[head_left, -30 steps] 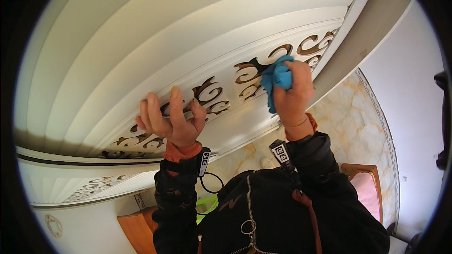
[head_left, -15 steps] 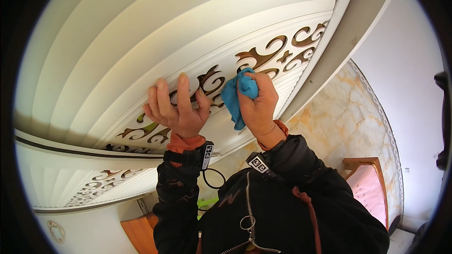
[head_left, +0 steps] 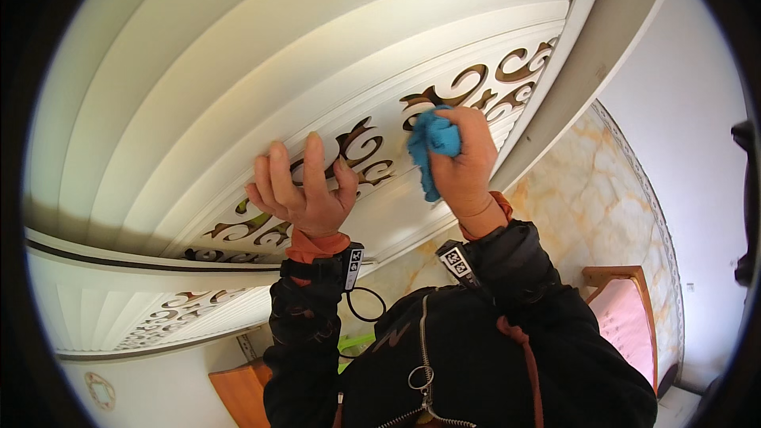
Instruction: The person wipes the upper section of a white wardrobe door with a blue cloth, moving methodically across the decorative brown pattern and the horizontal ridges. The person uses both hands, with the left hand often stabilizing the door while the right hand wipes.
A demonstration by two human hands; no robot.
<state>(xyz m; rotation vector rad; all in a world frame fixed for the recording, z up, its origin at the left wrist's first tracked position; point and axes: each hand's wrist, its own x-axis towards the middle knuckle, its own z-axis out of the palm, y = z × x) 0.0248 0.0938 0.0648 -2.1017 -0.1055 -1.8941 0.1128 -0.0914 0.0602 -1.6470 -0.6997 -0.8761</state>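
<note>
A white slatted door panel (head_left: 317,55) with a band of cut-out scrollwork (head_left: 361,147) stands in front of me. My left hand (head_left: 305,194) rests on the panel with its fingers spread, over the left part of the scrollwork, and holds nothing. In my right hand (head_left: 469,162) is a bunched blue cloth (head_left: 436,143), pressed against the scrollwork to the right of the left hand. The cloth and the hand cover part of the cut-outs; a loose end of the cloth hangs down below the fingers.
Beside the panel at right runs a pale frame edge (head_left: 587,71). Past it lie a marbled floor (head_left: 579,182) and a wooden-edged piece with a pink top (head_left: 626,321). Another slatted panel (head_left: 95,317) is at lower left, near a brown wooden piece (head_left: 242,392).
My right hand has slid the blue cloth to the right along the scrollwork. The left hand stays on the panel, nearly in the same place.
</note>
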